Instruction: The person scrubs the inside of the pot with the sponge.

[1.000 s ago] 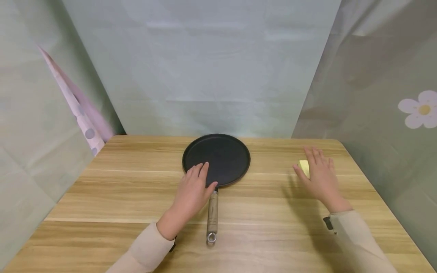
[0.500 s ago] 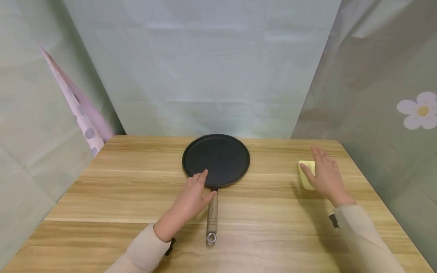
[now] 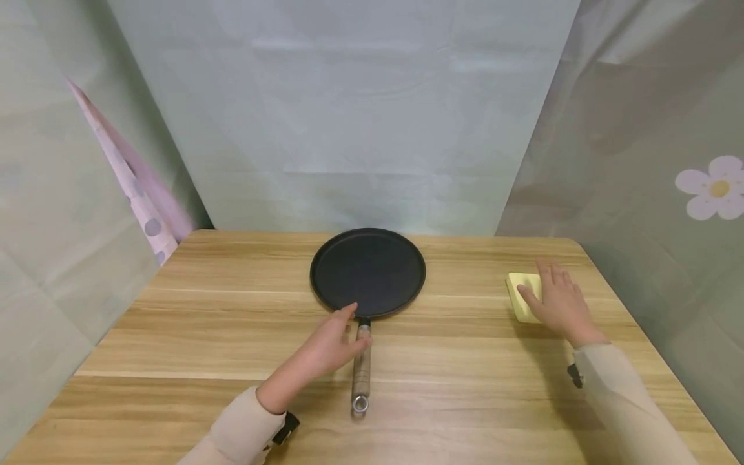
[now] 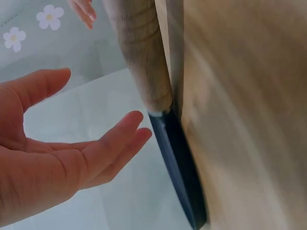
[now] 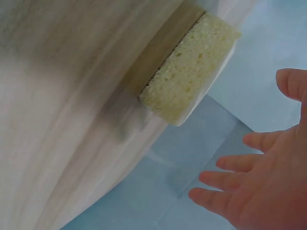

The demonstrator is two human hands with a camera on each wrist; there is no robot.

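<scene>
**A:** What did the head view show?

**B:** A black flat pan [image 3: 368, 271] lay on the wooden table [image 3: 192, 323], its wooden handle [image 3: 361, 361] pointing toward the person. The left hand [image 3: 334, 342] hovered at the handle's top end, fingers loosely spread, clamped on nothing. The right hand [image 3: 559, 300] sat over a yellow sponge [image 3: 520, 294] near the table's right edge, fingers straight and slightly apart.

**A:** And the left wrist view?

**B:** The left hand [image 4: 53, 163] was open, thumb and fingers parted, just beside the handle [image 4: 141, 52] where it met the pan's dark rim [image 4: 180, 167]. No contact yet.

**A:** The right wrist view?

**B:** The sponge [image 5: 189, 79] lay flat on the table, and the right hand's fingers [image 5: 230, 184] were apart, off it.

**A:** How would you have judged the grasp?

**B:** I'd have closed the left hand fully round the handle, well below the rim, and pinched the sponge by its long sides.
</scene>
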